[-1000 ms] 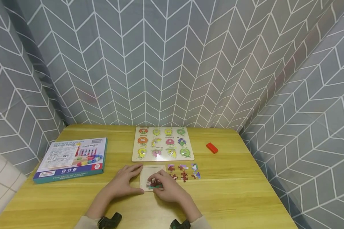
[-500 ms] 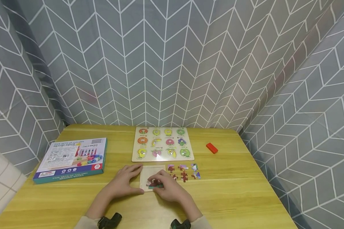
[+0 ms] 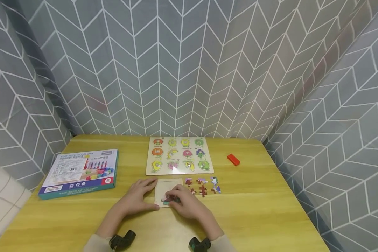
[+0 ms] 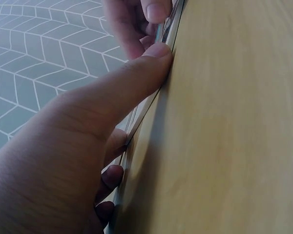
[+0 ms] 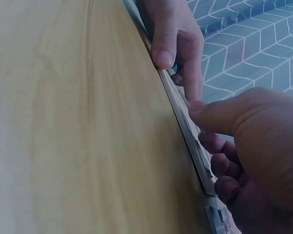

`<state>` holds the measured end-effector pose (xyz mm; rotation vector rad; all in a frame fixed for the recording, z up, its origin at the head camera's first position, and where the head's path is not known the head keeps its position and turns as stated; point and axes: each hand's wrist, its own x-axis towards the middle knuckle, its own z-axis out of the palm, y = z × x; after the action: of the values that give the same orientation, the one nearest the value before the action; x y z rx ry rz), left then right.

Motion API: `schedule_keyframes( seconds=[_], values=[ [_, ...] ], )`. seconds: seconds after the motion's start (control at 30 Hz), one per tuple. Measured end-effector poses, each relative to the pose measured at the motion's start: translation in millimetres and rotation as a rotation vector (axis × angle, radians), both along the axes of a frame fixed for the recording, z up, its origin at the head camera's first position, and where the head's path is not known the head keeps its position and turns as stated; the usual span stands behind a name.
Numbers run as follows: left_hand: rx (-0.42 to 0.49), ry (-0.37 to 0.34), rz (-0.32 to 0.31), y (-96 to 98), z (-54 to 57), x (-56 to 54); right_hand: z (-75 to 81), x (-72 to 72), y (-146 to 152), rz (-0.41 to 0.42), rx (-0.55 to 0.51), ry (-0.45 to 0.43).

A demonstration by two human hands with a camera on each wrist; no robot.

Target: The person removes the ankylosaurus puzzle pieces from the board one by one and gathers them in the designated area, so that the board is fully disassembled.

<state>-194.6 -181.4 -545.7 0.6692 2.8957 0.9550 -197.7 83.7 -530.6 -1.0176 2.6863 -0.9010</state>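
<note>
A small square wooden puzzle tray [image 3: 160,187] lies flat near the middle of the table. My left hand [image 3: 135,197] holds its left side, thumb at the near corner and index finger at the far corner. Over the tray's lower right part, my right hand [image 3: 187,203] pinches a jigsaw piece [image 3: 166,202] with a green edge, between thumb and fingers. Brown and white pieces show beneath these fingers, partly hidden. In the left wrist view the left thumb [image 4: 156,53] presses on the tray's near edge. Several loose jigsaw pieces [image 3: 203,191] in brown and purple lie right of the tray.
Behind the tray lies a fruit peg puzzle board [image 3: 148,168]. A bead set box [image 3: 78,173] stands at the left, and a red block [image 3: 233,159] lies at the right. Patterned grey curtains [image 3: 176,70] enclose the wooden table [image 3: 255,210].
The head view has tilted slightly, so the table things sit a little higher. My right fingers have shifted slightly at the piece; my left hand keeps its place on the tray.
</note>
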Motion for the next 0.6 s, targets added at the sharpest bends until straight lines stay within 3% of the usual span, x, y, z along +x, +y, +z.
schedule_keyframes(
  seconds=[0.27,0.43,0.6],
  values=[
    [-0.008,0.019,-0.005,2.2,3.2,-5.5,11.5,1.1,11,-0.016,-0.074,0.024],
    [-0.008,-0.006,0.003,1.3,4.8,-6.4,18.2,3.0,33,-0.112,-0.194,0.013],
    [-0.009,-0.041,0.002,-0.2,2.9,-3.1,11.3,10.5,68,-0.228,-0.284,0.044]
  ],
)
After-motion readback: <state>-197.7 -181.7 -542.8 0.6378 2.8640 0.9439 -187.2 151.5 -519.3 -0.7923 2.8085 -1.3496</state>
